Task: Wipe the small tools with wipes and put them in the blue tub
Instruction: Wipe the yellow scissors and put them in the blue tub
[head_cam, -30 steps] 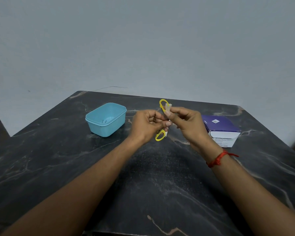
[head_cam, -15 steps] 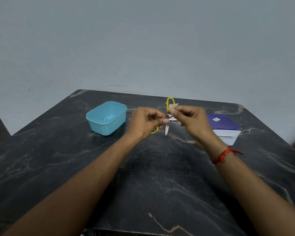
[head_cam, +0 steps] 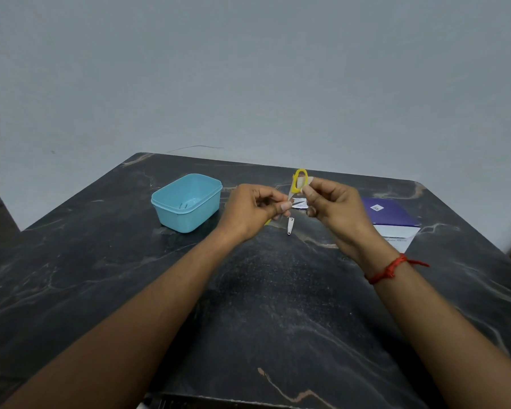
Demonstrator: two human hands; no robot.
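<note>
left hand point(head_cam: 254, 211), right hand point(head_cam: 334, 208), both pinching scissors point(head_cam: 294, 187)

The tub point(head_cam: 186, 219) is blue, the scissors point(head_cam: 299, 180) yellow-handled, the wipe point(head_cam: 306, 180) pale, the nail clipper point(head_cam: 290, 225) silver. The table point(head_cam: 278, 320) is black with white and tan veining; the box point(head_cam: 393, 215) purple and white, the wrist thread point(head_cam: 387, 271) red.

1. We see a dark marble bench point(head_cam: 278, 305) with pale and tan veins running across its top.
2. A blue tub point(head_cam: 186, 202) stands open on the far left part of it.
3. A flat purple and white box point(head_cam: 391, 219) lies at the far right, well apart from the tub.
4. Between them, a small silver clipper point(head_cam: 290, 226) lies on the stone.
5. Just beyond the clipper we make out a small white packet point(head_cam: 301, 202), partly hidden.
</note>
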